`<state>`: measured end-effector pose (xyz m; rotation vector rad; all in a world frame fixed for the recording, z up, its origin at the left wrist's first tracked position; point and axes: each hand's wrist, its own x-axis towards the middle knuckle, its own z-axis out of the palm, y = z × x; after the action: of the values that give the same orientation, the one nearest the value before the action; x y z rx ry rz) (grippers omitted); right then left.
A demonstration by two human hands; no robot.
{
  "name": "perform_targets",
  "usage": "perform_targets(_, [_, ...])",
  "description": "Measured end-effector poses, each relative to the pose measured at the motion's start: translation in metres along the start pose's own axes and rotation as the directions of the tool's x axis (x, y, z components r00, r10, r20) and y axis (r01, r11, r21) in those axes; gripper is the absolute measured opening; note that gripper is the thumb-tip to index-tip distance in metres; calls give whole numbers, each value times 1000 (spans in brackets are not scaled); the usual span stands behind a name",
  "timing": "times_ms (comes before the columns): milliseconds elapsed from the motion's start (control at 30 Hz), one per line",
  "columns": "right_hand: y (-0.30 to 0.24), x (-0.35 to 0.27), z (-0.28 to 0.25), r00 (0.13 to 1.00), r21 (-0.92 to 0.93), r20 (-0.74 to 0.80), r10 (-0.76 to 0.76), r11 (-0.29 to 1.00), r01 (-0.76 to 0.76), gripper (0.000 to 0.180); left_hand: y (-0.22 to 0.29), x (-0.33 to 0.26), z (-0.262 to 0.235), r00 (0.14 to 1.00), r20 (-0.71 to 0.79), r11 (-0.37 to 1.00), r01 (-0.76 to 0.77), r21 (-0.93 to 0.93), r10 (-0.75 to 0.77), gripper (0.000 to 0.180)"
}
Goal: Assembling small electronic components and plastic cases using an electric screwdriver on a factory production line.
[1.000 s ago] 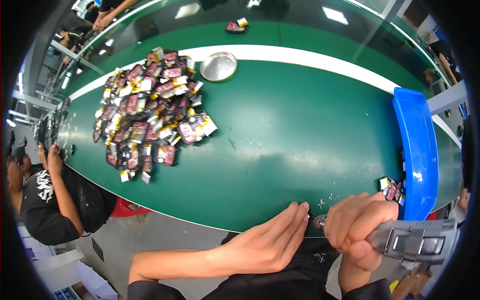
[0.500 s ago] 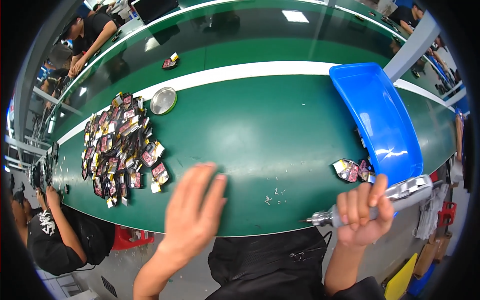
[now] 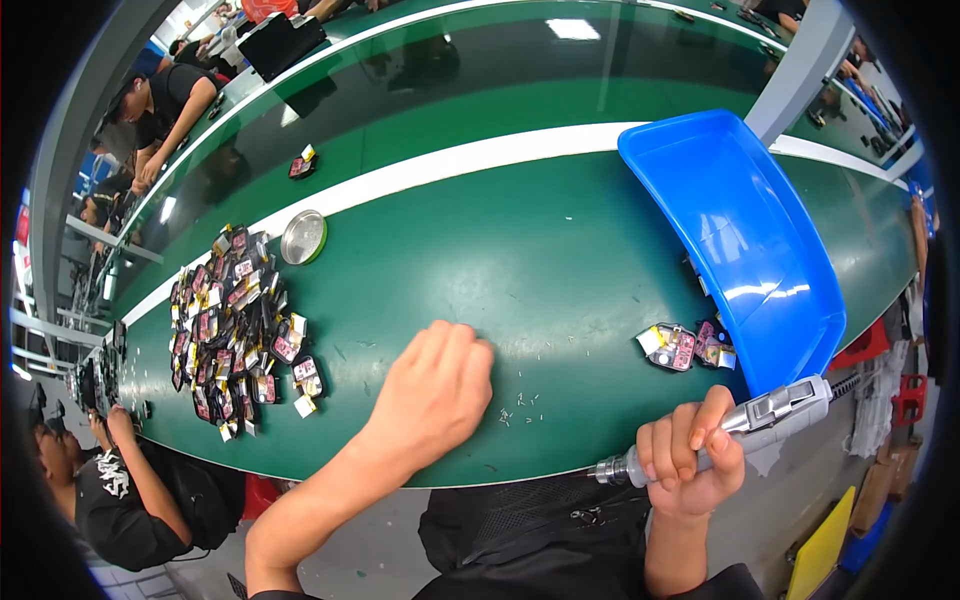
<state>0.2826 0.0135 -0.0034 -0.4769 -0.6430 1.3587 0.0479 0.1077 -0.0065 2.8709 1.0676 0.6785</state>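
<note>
the person's left hand is over the green bench, back upward and knuckles bent; its fingertips are tucked out of sight, so one cannot tell whether they are pressed together or pinching something, nor whether the hand rests on the surface. the right hand is wrapped around a grey power screwdriver, fingers folded over the body. the tool is at the front edge of the bench, slanting, its metal nose lower and pointing left, its back end up and to the right, in front of the blue tray.

small white scraps lie scattered between the two hands. just left of the tray sit a black-and-red part with a white tab and a darker part, the latter right by the tray's side. on the left of the bench is a large heap of similar parts, with a round metal dish near its upper right. past the white rail, one more part lies alone on a shiny green surface. a co-worker in a black shirt sits at far left.
</note>
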Motion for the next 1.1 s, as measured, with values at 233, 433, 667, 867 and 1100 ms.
perform_targets(233, [4, 4, 7, 998, 35, 47, 53, 998, -55, 18, 6, -34, -19, 947, -36, 916, 298, -269, -319, 15])
perform_targets(433, [10, 9, 30, 997, 161, 72, 27, 986, -38, 12, 42, -48, -25, 771, 218, 301, 469, -831, -599, 10])
perform_targets(667, [12, 13, 52, 994, 266, 104, -15, 964, -14, 17, 65, -60, -14, 677, 244, -133, 213, -968, -694, 12])
perform_targets(867, [14, 15, 68, 994, 224, 39, -107, 970, 95, 17, 83, -65, -12, 660, 257, -238, 120, -964, -706, 12])
perform_targets(1100, [22, 15, 74, 995, 221, -7, -100, 970, 99, 17, 90, -61, -13, 668, 235, -273, 50, -961, -705, 12])
